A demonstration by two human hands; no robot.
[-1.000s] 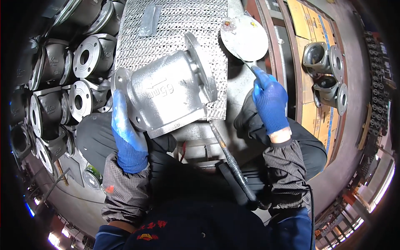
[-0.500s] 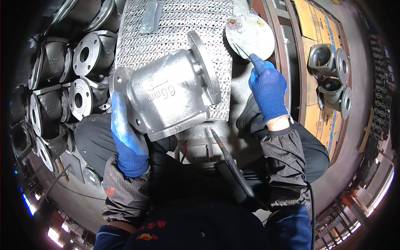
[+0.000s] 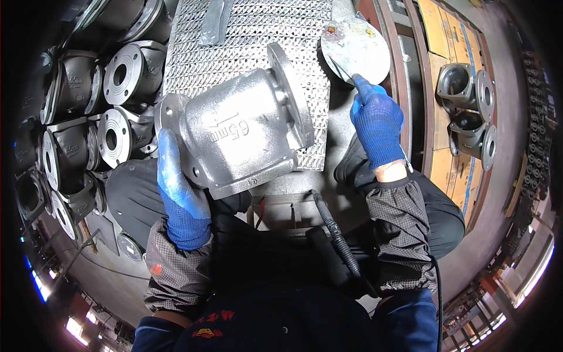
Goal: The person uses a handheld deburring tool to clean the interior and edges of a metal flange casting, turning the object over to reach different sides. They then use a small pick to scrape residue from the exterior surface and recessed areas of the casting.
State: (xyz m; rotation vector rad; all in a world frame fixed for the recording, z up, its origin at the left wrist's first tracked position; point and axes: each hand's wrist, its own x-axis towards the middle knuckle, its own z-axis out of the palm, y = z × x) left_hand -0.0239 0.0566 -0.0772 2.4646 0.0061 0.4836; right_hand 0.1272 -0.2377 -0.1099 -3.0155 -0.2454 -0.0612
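Note:
A grey cast-metal valve body [image 3: 240, 126] with flanges lies tilted over the near edge of an expanded-metal mesh mat [image 3: 258, 35]. My left hand [image 3: 175, 179], in a blue glove, holds its left flange, fingers stretched along the rim; the thumb is not clear. To the right, my gloved right hand [image 3: 377, 120] pinches a thin, pointed tool [image 3: 341, 69], with the forefinger laid along it. The tool's tip is over a round, pale plate [image 3: 359, 50] with small red and yellow smears; whether it touches cannot be seen.
Several similar castings [image 3: 120, 132] are stacked at the left. Two more castings [image 3: 469, 123] sit on cardboard [image 3: 437, 111] at the right, beyond a rusty metal frame [image 3: 394, 64]. A ribbed dark hose [image 3: 334, 232] rises between my knees. A flat grey strip [image 3: 215, 22] lies on the mat.
The hose end has swung right and up slightly, and its ribs show more clearly. The valve body has tilted a little. Both hands keep nearly the same positions.

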